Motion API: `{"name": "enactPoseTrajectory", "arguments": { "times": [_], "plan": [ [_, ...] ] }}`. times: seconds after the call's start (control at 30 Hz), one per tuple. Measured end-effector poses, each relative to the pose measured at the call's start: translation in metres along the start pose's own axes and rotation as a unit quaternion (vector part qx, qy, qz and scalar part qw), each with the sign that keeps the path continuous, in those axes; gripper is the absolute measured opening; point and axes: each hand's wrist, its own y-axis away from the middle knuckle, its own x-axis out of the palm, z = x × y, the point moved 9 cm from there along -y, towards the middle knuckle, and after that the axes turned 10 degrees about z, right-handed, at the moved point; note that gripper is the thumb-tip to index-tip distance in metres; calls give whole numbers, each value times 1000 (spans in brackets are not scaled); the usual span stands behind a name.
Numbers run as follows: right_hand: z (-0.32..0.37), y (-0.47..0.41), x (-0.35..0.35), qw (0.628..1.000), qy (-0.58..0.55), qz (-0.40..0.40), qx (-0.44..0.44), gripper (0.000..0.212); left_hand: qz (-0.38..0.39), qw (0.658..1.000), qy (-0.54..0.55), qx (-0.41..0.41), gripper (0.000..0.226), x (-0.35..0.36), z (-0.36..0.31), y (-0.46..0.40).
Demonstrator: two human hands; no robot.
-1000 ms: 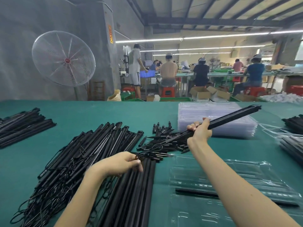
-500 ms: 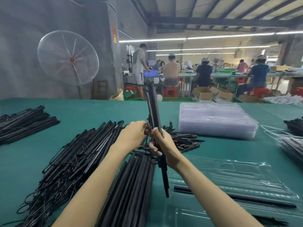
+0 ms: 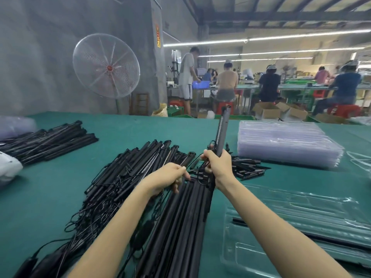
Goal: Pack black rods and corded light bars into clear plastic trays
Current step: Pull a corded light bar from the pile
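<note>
Right hand (image 3: 217, 164) grips a slim matte-black light bar (image 3: 222, 131) upright; left hand (image 3: 168, 175) seemingly pinches thin cord.

2 hands (image 3: 168, 176), 1 fan (image 3: 106, 66), approx 4 rod piles (image 3: 180, 227), 1 tray stack (image 3: 285, 143).

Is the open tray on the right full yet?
No, the open clear tray holds only one black rod, with its other slots bare, while the right hand grips a light bar.

Both arms outstretched — left hand (image 3: 168, 175), right hand (image 3: 217, 163) curled.
</note>
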Motion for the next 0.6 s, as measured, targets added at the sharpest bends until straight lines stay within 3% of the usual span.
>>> {"name": "enactPoseTrajectory", "arguments": {
  "times": [0.07,0.1,0.27,0.33,0.4,0.47,0.6],
  "plan": [
    [-9,-1,-3,999,-32,-26,18,18,62,998,1,-28,35,10,13,15],
    [-14,-1,-2,998,-43,-30,24,18,55,998,-4,-38,35,7,18,21],
    [-26,5,12,997,-70,-6,32,15,-143,984,-101,10,34,-41,-5,40],
    [-22,11,19,996,-79,27,25,11,-185,973,-136,36,35,-54,-24,41],
    [-15,17,30,993,-79,91,20,3,-182,976,-109,42,37,-60,-34,35],
    [-14,29,49,979,-76,182,44,12,-144,989,-26,26,37,-57,-32,26],
    [-37,80,107,903,-81,394,152,36,-97,995,-13,24,39,-48,-28,18]
  ]
}}
